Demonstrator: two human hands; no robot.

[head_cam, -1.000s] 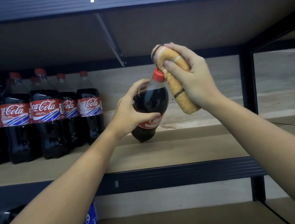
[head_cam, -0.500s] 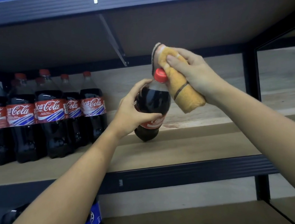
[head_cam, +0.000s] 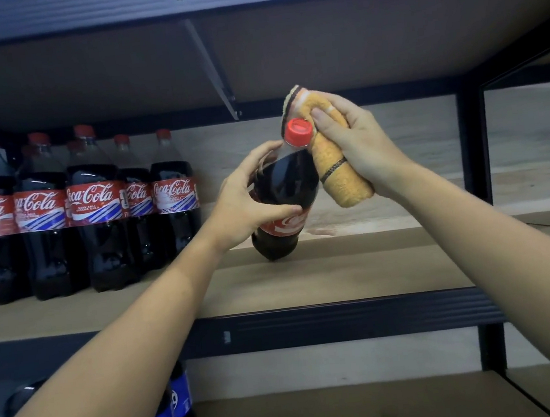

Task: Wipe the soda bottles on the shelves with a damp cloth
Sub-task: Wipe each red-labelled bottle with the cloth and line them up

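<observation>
Left hand (head_cam: 248, 197) grips the tilted bottle (head_cam: 282, 193); right hand (head_cam: 359, 150) clutches the cloth (head_cam: 334, 167), seemingly against its cap (head_cam: 298, 132); a hard wipe could topple it.

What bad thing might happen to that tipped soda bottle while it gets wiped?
The tilted bottle stands only on the edge of its base on the shelf, steadied by the left hand. If that grip slips, it might topple or roll off the front. The right hand presses the orange cloth against the neck near the red cap; a hard push may tip it toward the standing bottles.
</observation>
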